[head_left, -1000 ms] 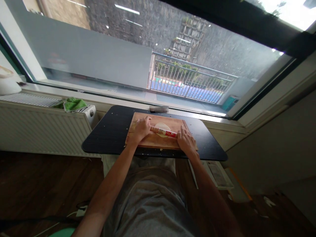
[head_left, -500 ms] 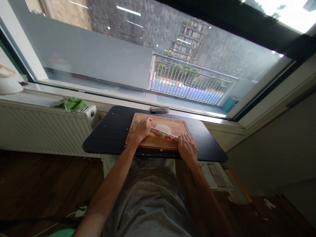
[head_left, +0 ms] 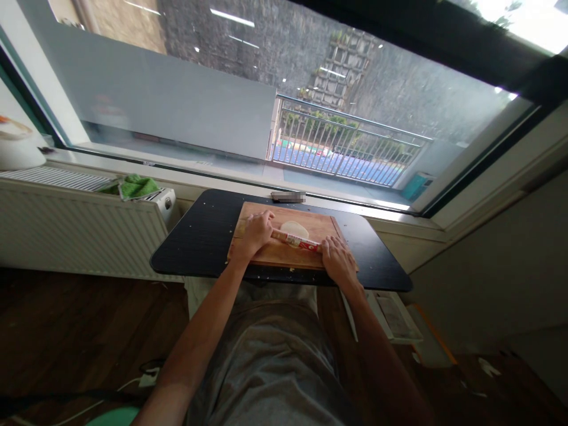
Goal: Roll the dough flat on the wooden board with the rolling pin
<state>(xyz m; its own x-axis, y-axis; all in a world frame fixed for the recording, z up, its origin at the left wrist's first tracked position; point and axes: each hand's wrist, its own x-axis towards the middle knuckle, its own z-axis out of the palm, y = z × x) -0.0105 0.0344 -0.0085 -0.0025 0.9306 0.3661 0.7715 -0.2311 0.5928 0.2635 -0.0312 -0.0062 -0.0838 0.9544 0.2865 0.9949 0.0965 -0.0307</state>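
Head view: left hand (head_left: 256, 232) and right hand (head_left: 337, 260) each grip an end of the roller (head_left: 296, 239) on the dough (head_left: 293, 228); uneven pressure could tear it against the board (head_left: 284, 255).

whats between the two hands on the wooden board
In the head view, a roller with a red and white wrapper spans from the left hand to the right hand, lying over the near edge of a pale dough round.

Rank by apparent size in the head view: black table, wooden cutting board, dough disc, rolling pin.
1. black table
2. wooden cutting board
3. rolling pin, partly covered by the left hand and right hand
4. dough disc, partly hidden by the pin, so its rank against the pin is unsure.
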